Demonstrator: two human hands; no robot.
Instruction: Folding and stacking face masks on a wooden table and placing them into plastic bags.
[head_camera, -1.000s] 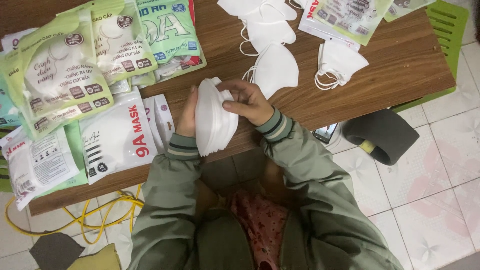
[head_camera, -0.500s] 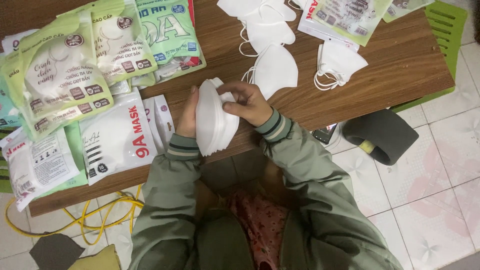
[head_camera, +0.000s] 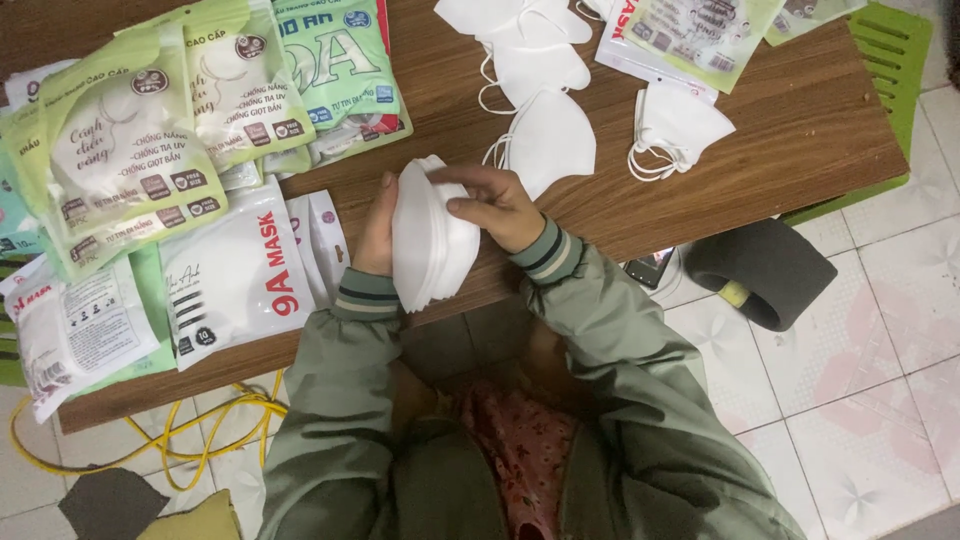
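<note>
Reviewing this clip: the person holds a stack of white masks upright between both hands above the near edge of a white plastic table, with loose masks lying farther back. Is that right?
Not quite: the table is brown wood, not white plastic, as the head view shows. The rest holds: the left hand and right hand hold the stack of white masks upright above the near edge, with loose masks lying farther back.

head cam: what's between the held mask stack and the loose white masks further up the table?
Only the right hand on the mask stack; beyond it lies the nearest of the loose masks, head view.
</note>
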